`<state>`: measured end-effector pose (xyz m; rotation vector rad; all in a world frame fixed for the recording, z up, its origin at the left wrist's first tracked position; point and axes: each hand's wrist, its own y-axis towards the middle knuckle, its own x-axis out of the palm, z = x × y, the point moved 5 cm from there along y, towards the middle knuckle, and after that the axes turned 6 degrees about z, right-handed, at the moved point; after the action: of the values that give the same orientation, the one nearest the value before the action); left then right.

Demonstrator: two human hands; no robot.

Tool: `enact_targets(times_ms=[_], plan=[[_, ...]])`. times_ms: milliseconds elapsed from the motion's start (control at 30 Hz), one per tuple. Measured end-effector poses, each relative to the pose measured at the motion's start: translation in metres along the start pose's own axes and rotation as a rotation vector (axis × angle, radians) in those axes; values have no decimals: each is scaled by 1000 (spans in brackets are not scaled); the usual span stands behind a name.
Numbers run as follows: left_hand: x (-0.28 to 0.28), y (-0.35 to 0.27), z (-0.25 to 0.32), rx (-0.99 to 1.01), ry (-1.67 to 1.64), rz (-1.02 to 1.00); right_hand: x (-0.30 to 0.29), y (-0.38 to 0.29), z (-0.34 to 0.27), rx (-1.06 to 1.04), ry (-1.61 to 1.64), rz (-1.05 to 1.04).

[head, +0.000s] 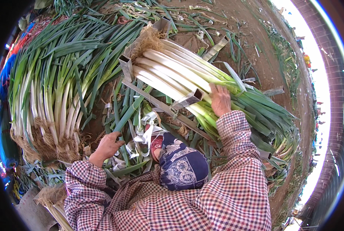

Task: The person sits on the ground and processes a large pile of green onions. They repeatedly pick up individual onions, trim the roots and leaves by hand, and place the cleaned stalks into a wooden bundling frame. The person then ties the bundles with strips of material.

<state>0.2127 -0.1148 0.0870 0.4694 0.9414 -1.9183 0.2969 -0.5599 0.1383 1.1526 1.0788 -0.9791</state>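
My right hand (pixel 220 99) lies palm down across a bundle of long green onions (pixel 175 69), where the white stalks turn to green leaves. The bundle rests in a metal frame, its roots (pixel 149 39) against the upper-left end. One square-tube upright (pixel 189 99) of the frame stands just left of this hand. Low on the left, my left hand (pixel 107 147) is held with its fingers curled. A green leaf (pixel 131 111) meets its fingertips; whether they pinch it is not plain. Pale peeled skins (pixel 150 127) lie to the right of that hand.
A large heap of rooted green onions (pixel 56 95) covers the left side. A flat metal bar (pixel 166 106) runs along the frame's near side. My red shoe (pixel 156 145) is among the peelings. Leaf scraps lie over the bare soil (pixel 258 43) beyond the frame.
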Motion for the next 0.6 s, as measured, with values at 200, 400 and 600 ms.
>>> enact_targets(times_ms=[200,400,600], plan=[[-5,-1,12,-2,-11,9,4,-9,-2,70,99,-3],[-2,-1,12,4,1,11,-19,12,3,104,153,-45],[-2,-20,1,-37,40,-44,-50,45,101,652,-151,-145]])
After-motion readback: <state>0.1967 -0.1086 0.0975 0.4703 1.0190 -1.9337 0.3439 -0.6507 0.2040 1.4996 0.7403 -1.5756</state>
